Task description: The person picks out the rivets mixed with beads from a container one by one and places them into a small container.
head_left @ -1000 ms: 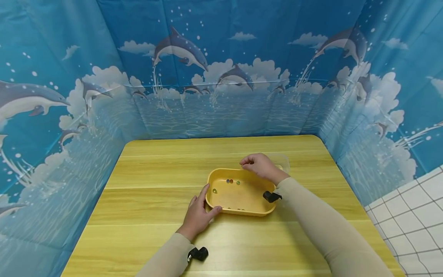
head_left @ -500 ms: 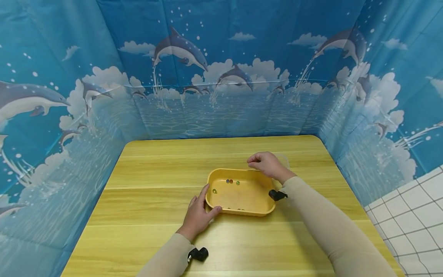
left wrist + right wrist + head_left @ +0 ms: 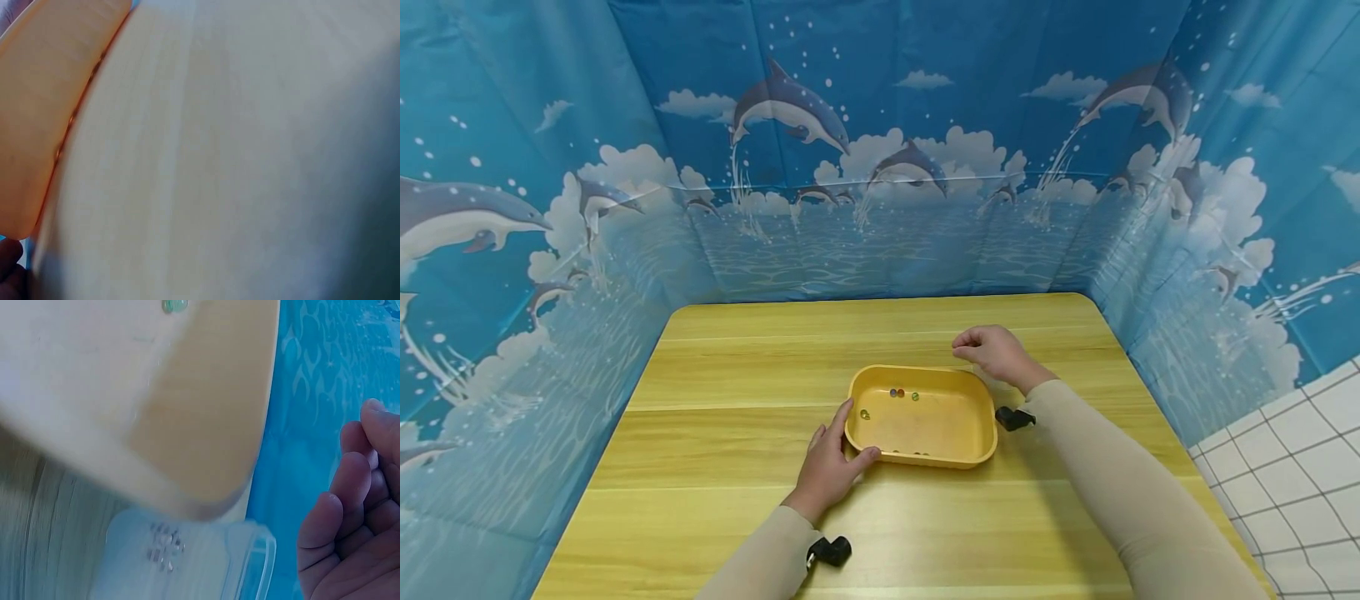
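Note:
A yellow plastic bin point(image 3: 936, 423) stands on the table with several small glass marbles point(image 3: 897, 392) in it, some by the far wall and left end, others along the near wall. My left hand point(image 3: 825, 468) rests against its near left corner, thumb at the near wall and straight fingers along the left end. Behind the bin's right end, my right hand point(image 3: 1000, 354) is raised, fingers bent inward and thumb tip against the index finger. I cannot tell whether something is between them. In the right wrist view a clear plastic box point(image 3: 125, 562) with several tiny dark marks or pieces lies beyond the bin's corner.
The wooden table point(image 3: 722, 433) ends at a blue dolphin-print curtain point(image 3: 880, 242) at the back and sides. White grid-patterned cloth point(image 3: 1300, 467) shows at right. A small black camera point(image 3: 830, 551) sits on the left wrist, another point(image 3: 1015, 418) on the right.
My right hand has moved right and slightly back, from over the bin's far rim to behind its right end. The left hand, bin and marbles stay in place.

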`<state>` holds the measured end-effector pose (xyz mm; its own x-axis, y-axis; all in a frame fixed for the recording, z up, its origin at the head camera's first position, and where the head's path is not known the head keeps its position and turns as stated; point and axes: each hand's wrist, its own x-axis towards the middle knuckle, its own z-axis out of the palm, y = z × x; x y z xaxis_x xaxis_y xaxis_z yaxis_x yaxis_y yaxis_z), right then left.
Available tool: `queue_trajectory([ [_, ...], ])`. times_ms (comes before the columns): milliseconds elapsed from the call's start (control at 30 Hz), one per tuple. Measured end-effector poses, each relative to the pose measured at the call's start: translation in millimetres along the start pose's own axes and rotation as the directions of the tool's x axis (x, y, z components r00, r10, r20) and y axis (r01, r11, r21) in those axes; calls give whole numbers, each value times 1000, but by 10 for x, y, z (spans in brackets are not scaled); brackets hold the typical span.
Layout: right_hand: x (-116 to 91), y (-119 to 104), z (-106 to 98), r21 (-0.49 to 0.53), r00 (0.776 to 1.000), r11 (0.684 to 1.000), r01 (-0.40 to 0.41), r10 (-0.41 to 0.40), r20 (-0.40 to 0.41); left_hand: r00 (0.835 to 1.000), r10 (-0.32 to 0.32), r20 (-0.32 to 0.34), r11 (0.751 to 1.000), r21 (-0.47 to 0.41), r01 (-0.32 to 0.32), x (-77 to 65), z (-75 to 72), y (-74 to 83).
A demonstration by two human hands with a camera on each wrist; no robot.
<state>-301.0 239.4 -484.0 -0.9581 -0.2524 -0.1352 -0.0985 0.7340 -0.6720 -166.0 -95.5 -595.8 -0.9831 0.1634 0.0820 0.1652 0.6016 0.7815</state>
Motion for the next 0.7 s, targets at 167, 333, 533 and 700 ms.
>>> queue_trajectory([
  [167, 0, 85, -64, 6, 1000, 1000, -9, 9, -4, 1000, 4, -1, 1000, 4, -4, 1, -2, 2],
  [333, -23, 146, -121, 14, 1000, 1000, -20, 20, -10, 1000, 7, -2, 1000, 6, -7, -1, -2, 4],
  [533, -40, 208, -165, 14, 999, 999, -40, 41, -20, 1000, 13, -2, 1000, 2, -13, 4, -2, 0],
  [700, -30, 270, -182, 11, 999, 999, -44, 44, -31, 1000, 3, -1, 1000, 10, -3, 0, -5, 10],
])
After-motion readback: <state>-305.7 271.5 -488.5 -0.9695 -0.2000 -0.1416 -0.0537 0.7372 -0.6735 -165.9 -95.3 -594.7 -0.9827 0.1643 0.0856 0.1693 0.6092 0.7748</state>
